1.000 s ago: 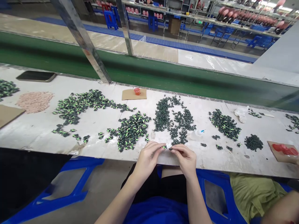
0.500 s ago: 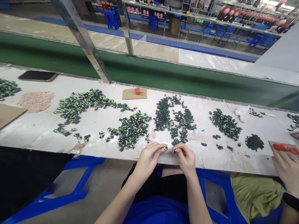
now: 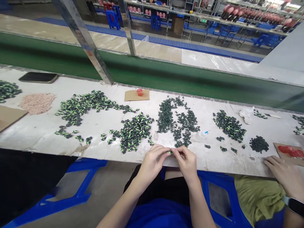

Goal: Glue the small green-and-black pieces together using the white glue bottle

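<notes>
My left hand (image 3: 154, 158) pinches a small dark green and bright green piece (image 3: 170, 152) over the table's front edge. The fingertips of my right hand (image 3: 186, 159) meet it from the other side, closed in a pinch; whatever they grip is hidden. Just beyond my hands lies a pile of small dark elongated pieces (image 3: 165, 115). To the left of it is a heap of black and bright green pieces (image 3: 133, 133). A white bottle with a blue needle tip (image 3: 200, 136) stands right of the dark pieces.
A red cup (image 3: 139, 92) sits on cardboard at the back. Pale pink pieces (image 3: 38, 103) and a phone (image 3: 38, 77) lie left. At right are a dark round pile (image 3: 258, 144), red containers on cardboard (image 3: 285, 148) and a co-worker's hand (image 3: 285, 172). A metal post (image 3: 92, 57) rises behind.
My right hand has moved left, bringing its fingertips against the piece in my left hand. The co-worker's hand has shifted off the red containers toward the table's front edge.
</notes>
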A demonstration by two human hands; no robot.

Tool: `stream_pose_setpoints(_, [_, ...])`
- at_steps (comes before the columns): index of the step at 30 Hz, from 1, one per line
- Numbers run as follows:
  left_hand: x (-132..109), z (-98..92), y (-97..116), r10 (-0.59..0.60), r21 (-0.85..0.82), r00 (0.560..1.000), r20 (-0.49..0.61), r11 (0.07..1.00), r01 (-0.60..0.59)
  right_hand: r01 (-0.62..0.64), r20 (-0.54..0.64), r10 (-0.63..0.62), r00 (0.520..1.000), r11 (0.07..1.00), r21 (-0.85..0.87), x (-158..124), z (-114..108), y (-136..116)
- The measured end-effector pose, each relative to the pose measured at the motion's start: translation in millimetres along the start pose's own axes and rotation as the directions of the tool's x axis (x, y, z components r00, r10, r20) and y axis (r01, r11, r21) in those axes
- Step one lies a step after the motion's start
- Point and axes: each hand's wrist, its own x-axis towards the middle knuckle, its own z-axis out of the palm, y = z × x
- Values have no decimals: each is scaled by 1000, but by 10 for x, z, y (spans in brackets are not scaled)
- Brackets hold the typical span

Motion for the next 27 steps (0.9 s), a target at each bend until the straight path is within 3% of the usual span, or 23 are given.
stream_pose_setpoints(5, [-8, 23, 4, -74, -36, 997, -2, 997, 74, 179, -7, -181, 984, 976, -124, -6, 13, -26])
stream_pose_setpoints(9, [-6, 42, 21, -137, -62, 991, 2, 989, 137, 250, -33, -258, 966, 955, -162, -16, 34, -46])
stream_pose_setpoints(16, [6, 38, 30, -131, -55, 991, 11, 990, 131, 142, 24, -141, 990, 989, -34, -33, -8, -79])
stream_pose_setpoints(27, [23, -1, 26, 27, 27, 999, 27, 999, -28, 171, 50, -168, 985, 984, -57, -50, -57, -96])
